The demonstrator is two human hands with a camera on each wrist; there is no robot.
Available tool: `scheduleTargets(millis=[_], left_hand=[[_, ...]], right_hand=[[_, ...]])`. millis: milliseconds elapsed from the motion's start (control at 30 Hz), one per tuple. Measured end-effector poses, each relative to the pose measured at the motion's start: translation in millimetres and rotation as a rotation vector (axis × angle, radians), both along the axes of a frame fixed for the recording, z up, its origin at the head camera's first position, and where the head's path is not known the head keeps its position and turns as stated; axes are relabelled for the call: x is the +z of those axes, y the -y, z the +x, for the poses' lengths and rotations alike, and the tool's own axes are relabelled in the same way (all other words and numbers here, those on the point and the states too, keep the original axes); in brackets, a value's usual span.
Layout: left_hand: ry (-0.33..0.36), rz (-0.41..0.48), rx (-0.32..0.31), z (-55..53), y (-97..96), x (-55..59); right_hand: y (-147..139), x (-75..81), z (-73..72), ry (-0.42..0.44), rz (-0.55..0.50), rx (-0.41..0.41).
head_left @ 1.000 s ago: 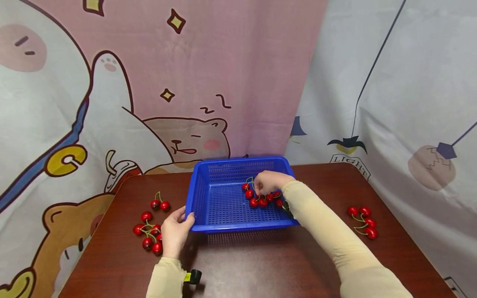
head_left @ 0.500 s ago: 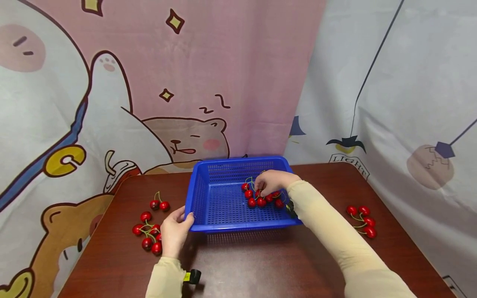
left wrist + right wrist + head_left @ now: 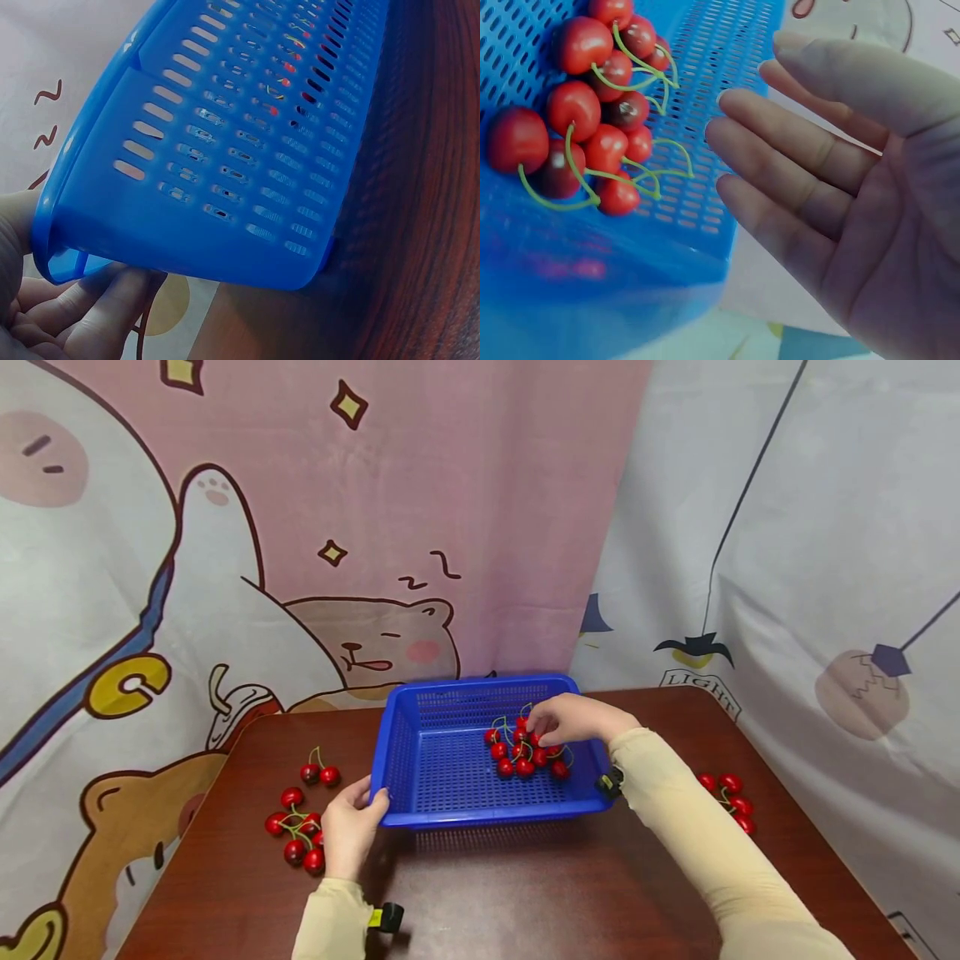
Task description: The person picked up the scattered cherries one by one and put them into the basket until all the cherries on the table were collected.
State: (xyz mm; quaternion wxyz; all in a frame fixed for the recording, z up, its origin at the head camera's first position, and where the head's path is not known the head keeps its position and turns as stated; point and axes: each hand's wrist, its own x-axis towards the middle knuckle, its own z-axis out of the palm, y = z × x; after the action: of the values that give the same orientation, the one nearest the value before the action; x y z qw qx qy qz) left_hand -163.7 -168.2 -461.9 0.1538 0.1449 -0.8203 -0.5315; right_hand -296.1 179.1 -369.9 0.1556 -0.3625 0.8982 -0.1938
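Observation:
A blue plastic basket (image 3: 480, 817) with slotted walls stands on the table. My left hand (image 3: 349, 828) grips its left front rim, thumb on top; in the left wrist view the fingers (image 3: 112, 307) curl under the rim. Inside, toward the right half, lies a cluster of red cherries (image 3: 525, 767) with green stems. Just above them is my right hand (image 3: 576, 718), its fingers loosely bent. The right wrist view shows nothing in that hand, apart from the cherries (image 3: 574, 109) there.
On the table (image 3: 495, 893), left of the basket, lie a pair of cherries (image 3: 330, 776) and a larger bunch (image 3: 293, 852). Another bunch (image 3: 741, 805) lies at the right, partly covered by my right sleeve (image 3: 697, 827). A printed curtain (image 3: 517, 527) hangs behind the table.
My right hand has let go of the cherries in the basket and risen a little, moving right. My sleeve now covers part of the right bunch. The left hand keeps its grip.

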Motion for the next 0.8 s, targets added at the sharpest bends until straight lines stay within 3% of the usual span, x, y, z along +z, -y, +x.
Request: scheduleTargets(millis=[367, 533, 800], left_hand=[[-0.009, -0.004, -0.011, 0.8, 1.8, 0.2], [-0.009, 0.0, -0.009, 1.1, 1.1, 0.5], [-0.011, 0.004, -0.011, 1.4, 0.1, 0.5]], right_hand=[[-42, 5.4, 20.2, -0.128, -0.123, -0.008], [-65, 7.6, 32.6, -0.139, -0.176, -0.079], [-98, 1.2, 50.5, -0.219, -0.17, -0.183]])
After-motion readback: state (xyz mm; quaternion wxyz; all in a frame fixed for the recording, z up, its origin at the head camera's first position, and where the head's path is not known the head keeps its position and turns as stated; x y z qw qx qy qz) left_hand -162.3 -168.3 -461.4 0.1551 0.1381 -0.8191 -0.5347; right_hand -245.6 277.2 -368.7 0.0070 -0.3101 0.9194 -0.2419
